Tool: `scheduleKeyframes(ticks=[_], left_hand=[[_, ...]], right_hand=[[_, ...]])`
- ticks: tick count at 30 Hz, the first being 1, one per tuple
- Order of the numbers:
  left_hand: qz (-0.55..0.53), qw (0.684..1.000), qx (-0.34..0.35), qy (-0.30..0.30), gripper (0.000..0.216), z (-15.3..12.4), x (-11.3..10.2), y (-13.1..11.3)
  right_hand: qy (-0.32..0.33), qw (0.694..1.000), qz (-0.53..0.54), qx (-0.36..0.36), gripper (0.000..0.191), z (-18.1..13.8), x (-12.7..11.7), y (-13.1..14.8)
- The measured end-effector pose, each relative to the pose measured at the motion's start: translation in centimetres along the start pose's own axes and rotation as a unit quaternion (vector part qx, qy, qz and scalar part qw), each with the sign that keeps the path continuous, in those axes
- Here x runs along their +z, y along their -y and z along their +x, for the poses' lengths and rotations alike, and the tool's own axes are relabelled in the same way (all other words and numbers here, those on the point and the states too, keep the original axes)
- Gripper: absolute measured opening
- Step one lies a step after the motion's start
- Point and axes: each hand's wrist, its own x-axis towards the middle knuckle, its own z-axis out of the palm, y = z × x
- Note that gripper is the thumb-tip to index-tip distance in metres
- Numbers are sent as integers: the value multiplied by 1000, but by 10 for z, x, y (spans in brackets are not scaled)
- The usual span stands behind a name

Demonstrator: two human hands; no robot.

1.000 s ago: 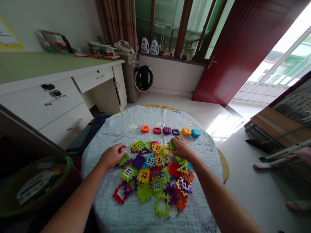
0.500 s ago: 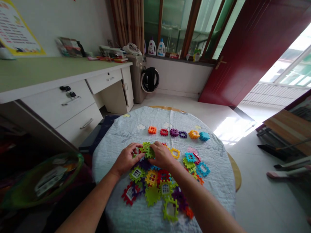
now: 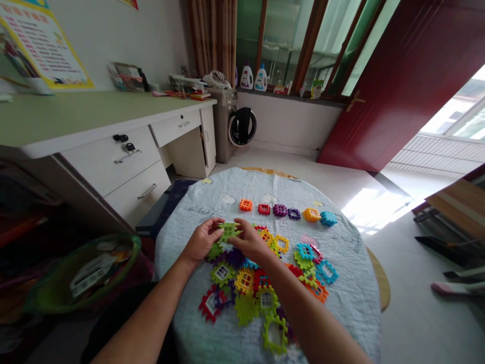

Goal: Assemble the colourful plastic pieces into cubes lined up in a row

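Note:
A green window-patterned building block (image 3: 229, 231) is held between my two hands, above the far left side of a loose pile. My left hand (image 3: 202, 239) pinches its left edge, and my right hand (image 3: 248, 239) grips it from the right. Below and nearer lie several toothed plastic pieces, among them a yellow window piece (image 3: 244, 281), a solid green piece (image 3: 246, 309), a green frame (image 3: 275, 334) and a red piece (image 3: 209, 305). My right forearm hides part of the pile.
Beyond my hands a row holds an orange block (image 3: 246, 205), a red block (image 3: 264, 209), purple ones (image 3: 280, 210), a yellow stack (image 3: 311, 215) and a blue stack (image 3: 328, 218). A cloth (image 3: 189, 217) covers the round table. Left stands a green basket (image 3: 129, 253).
Both hands have lifted the green block off the pile and tilted it so its window grid shows. The whole view has shifted slightly, moving the scene rightward.

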Motion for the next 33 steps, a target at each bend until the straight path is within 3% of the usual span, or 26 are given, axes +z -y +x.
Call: scheduleKeyframes(ticks=[3,6,8,11,13,19,26,33], left_hand=[[-8,1000,-11,15,46,-3,1,-3],[34,998,-12,50,50,-7,1,-3],[90,994,35,57,53,-8,1,-1],[175,976,119,49,59,-9,2,2],[222,964,139,49,60,-10,4,1],[293,945,143,38,57,-8,4,-1],[296,945,139,9,56,-5,1,4],[297,943,149,7,62,-6,4,2]], right_hand=[[12,986,149,78,41,7,0,-3],[2,977,194,88,35,8,1,0],[-6,974,208,87,34,7,1,2],[-5,975,204,83,31,5,2,3],[-3,981,180,76,27,4,3,3],[-47,990,107,79,29,4,2,0],[-116,974,181,73,32,5,-6,-1],[-88,979,165,77,32,3,1,1]])
